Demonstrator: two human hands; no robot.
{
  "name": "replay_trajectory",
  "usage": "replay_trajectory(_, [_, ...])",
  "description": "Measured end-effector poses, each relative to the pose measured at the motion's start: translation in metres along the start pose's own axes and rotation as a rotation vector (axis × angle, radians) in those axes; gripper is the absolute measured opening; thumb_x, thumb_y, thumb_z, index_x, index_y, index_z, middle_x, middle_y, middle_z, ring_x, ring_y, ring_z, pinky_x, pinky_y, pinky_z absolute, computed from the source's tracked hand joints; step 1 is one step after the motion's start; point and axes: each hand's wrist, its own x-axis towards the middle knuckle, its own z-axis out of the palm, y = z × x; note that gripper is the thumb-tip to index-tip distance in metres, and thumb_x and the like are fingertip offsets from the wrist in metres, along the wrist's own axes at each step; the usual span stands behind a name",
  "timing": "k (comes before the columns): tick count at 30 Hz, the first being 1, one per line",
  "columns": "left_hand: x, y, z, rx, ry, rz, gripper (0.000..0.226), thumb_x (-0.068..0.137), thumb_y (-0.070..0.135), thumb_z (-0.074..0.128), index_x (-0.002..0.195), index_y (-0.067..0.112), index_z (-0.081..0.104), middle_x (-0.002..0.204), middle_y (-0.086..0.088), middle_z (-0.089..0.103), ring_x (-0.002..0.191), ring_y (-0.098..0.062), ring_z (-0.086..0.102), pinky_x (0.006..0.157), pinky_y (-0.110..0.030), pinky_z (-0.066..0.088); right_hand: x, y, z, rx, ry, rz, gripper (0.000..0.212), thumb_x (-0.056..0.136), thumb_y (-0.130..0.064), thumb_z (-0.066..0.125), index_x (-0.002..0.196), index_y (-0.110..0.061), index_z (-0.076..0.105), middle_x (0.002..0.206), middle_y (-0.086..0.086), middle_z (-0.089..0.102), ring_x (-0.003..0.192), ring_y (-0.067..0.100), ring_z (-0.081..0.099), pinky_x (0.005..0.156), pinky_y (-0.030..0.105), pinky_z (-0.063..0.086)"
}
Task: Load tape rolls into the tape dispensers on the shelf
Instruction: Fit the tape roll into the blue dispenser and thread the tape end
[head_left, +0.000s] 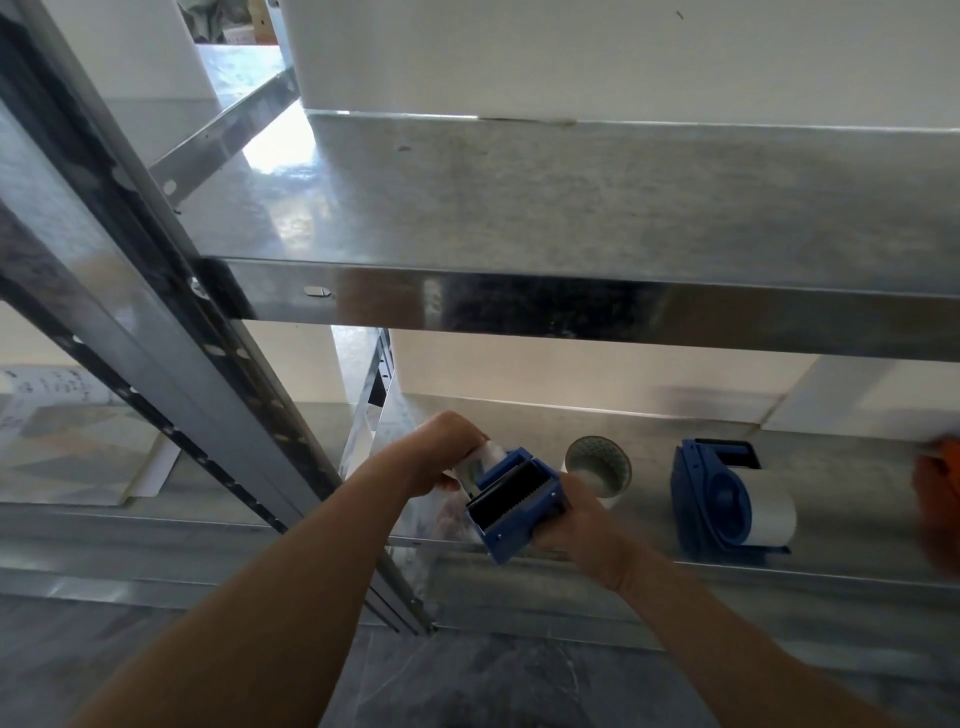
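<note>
Both hands work at the front edge of the lower shelf (649, 431) of a metal rack. The right hand (582, 514) has its grip closed around the body of a blue tape dispenser (514, 501), held tilted just above the shelf's front edge with its dark toothed blade facing up. The left hand (447, 447) is on the far side of this dispenser, its grip pinched on a clear tape roll (480, 465) that touches the dispenser's back end; how far the roll sits in the dispenser cannot be told. Just right of the held dispenser a second tape roll (597, 465) stands on the shelf. Farther right of it lies a second blue dispenser (727, 499) with a pale roll already mounted. An orange object (943, 473), blurred, shows at the shelf's right end.
</note>
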Motion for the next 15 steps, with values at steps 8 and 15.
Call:
replay_trajectory(8, [0.005, 0.005, 0.007, -0.058, 0.195, 0.065, 0.02, 0.088, 0.0, 0.052, 0.082, 0.01, 0.069, 0.072, 0.001, 0.06, 0.064, -0.01, 0.055, 0.058, -0.023, 0.049, 0.002, -0.004, 0.0, -0.079, 0.026, -0.077, 0.041, 0.077, 0.021, 0.059, 0.087, -0.019, 0.056, 0.081, -0.003, 0.062, 0.074, -0.012, 0.064, 0.068, 0.011, 0.052])
replay_trajectory(15, [0.002, 0.008, 0.012, 0.039, 0.339, 0.137, 0.031, 0.086, -0.004, 0.045, 0.072, 0.007, 0.07, 0.068, -0.001, 0.063, 0.063, -0.011, 0.056, 0.049, -0.018, 0.04, 0.001, -0.001, 0.0, -0.076, 0.036, -0.066, 0.054, 0.08, 0.03, 0.05, 0.089, -0.023, 0.053, 0.086, -0.005, 0.06, 0.077, -0.014, 0.064, 0.07, 0.01, 0.052])
